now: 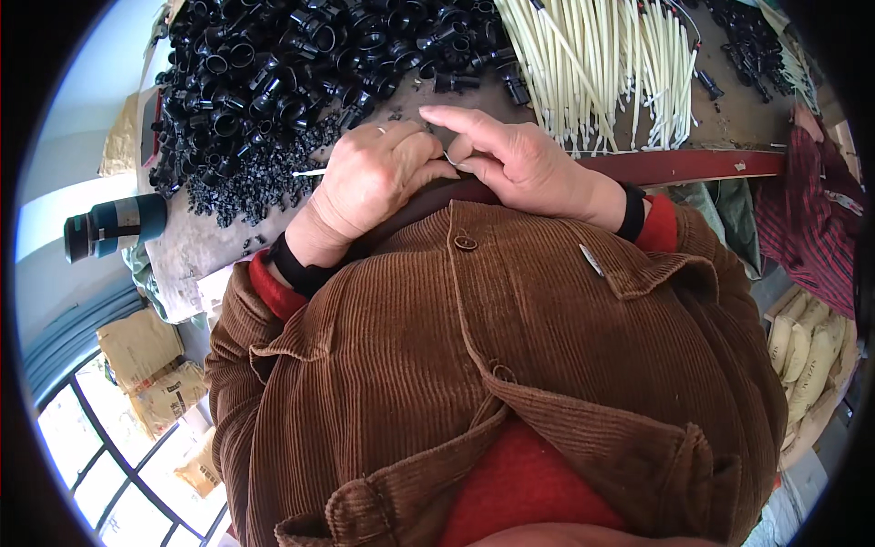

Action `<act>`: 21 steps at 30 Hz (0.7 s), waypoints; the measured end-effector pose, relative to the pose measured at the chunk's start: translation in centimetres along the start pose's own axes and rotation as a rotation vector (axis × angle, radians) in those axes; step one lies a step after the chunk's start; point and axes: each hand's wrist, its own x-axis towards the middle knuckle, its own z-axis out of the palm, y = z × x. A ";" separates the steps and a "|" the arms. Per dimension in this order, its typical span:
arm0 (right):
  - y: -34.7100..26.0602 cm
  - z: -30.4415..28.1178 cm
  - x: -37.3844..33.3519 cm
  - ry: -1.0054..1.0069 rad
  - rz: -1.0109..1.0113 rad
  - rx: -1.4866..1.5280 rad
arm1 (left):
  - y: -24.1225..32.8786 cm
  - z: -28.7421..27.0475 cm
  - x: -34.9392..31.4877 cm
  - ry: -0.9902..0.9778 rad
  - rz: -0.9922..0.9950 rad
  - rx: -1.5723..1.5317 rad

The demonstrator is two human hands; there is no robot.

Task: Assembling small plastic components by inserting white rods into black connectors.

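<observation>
My left hand is gripping a slim white tube at the near edge of the worktop, its visible end pointing left, away from my right hand, which is resting close beside; its grasp I cannot tell

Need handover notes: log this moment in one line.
left hand: holding pale tube | right hand: close beside left | beyond: black parts, more tubes
</observation>
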 end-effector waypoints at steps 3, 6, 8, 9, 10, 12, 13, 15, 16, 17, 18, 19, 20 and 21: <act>-0.2 0.1 -0.1 -0.029 0.019 0.003 | -0.2 0.3 0.0 -0.003 0.040 -0.022; 0.2 0.1 -0.2 -0.037 0.013 0.085 | -0.2 1.1 -0.1 0.089 -0.010 -0.156; 0.5 0.1 -0.2 -0.026 0.004 0.102 | -0.4 1.2 -0.3 0.049 -0.001 -0.160; 0.7 0.1 -0.2 -0.018 -0.007 0.118 | -0.5 1.1 -0.4 0.012 0.007 -0.162; 0.9 0.1 -0.3 -0.011 -0.018 0.132 | -0.6 1.1 -0.4 -0.024 0.015 -0.164; 1.0 0.0 -0.4 0.013 -0.004 0.140 | -0.2 1.0 -0.4 -0.010 -0.053 -0.242; 1.1 0.0 -0.4 0.033 0.010 0.149 | 0.1 0.9 -0.5 0.005 -0.125 -0.319; 1.2 -0.1 -0.3 0.050 0.019 0.155 | 0.2 0.3 -0.2 0.025 -0.197 -0.393; 1.3 -0.2 -0.2 0.084 -0.018 0.056 | 0.1 -0.4 0.1 0.030 -0.326 -0.590; 1.4 -0.3 0.0 0.118 -0.056 -0.045 | 0.1 -1.1 0.5 0.035 -0.453 -0.788; 1.4 -0.5 0.3 0.153 -0.098 -0.146 | 0.0 -1.8 0.9 0.042 -0.577 -0.982; 1.2 -0.6 0.6 0.152 -0.108 -0.151 | 0.0 -2.4 1.3 0.049 -0.572 -0.976; 0.9 -0.8 0.8 0.119 -0.067 -0.113 | -0.1 -2.8 1.7 0.039 -0.609 -1.068; 0.5 -0.9 1.0 0.087 -0.027 -0.076 | -0.1 -3.3 2.1 0.027 -0.644 -1.159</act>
